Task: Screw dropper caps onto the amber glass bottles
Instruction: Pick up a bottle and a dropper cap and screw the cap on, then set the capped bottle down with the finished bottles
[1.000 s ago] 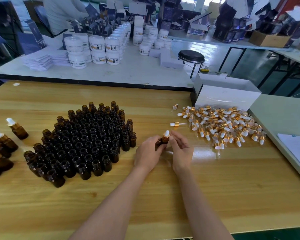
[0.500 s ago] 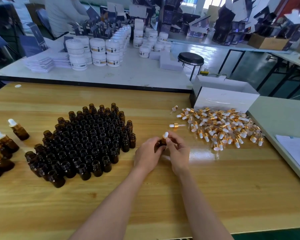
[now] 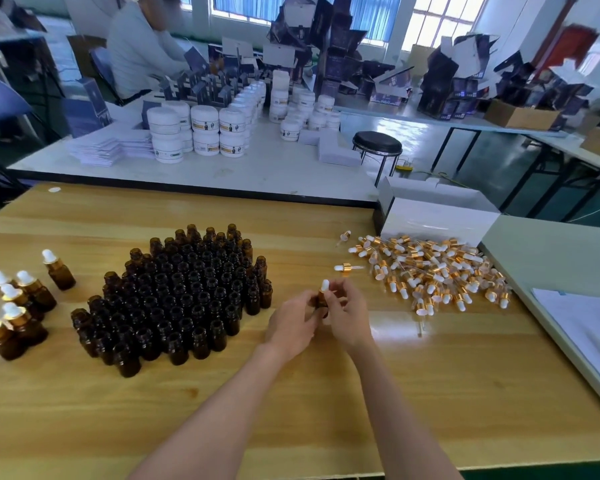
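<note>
Between my hands, over the wooden table [image 3: 291,410], is one amber bottle [image 3: 321,301] with a white-bulbed dropper cap [image 3: 325,285] on its neck. My left hand [image 3: 291,327] grips the bottle's body. My right hand [image 3: 347,315] pinches the cap's collar. A dense cluster of open amber bottles [image 3: 181,296] stands to the left of my hands. Several capped bottles [image 3: 21,306] stand at the far left. A heap of loose gold-and-white dropper caps [image 3: 430,268] lies to the right, with one stray cap [image 3: 343,267] nearer my hands.
A white cardboard box [image 3: 433,216] sits behind the cap heap. A grey board with white paper [image 3: 582,320] lies at the right edge. Behind is a white table [image 3: 257,174] with white jars [image 3: 205,133], a black stool [image 3: 377,143] and a seated person [image 3: 142,46].
The camera has tilted up, so the table sits lower in view. My hands stay together on the same bottle and cap, the right fingers shifting slightly around the cap.
</note>
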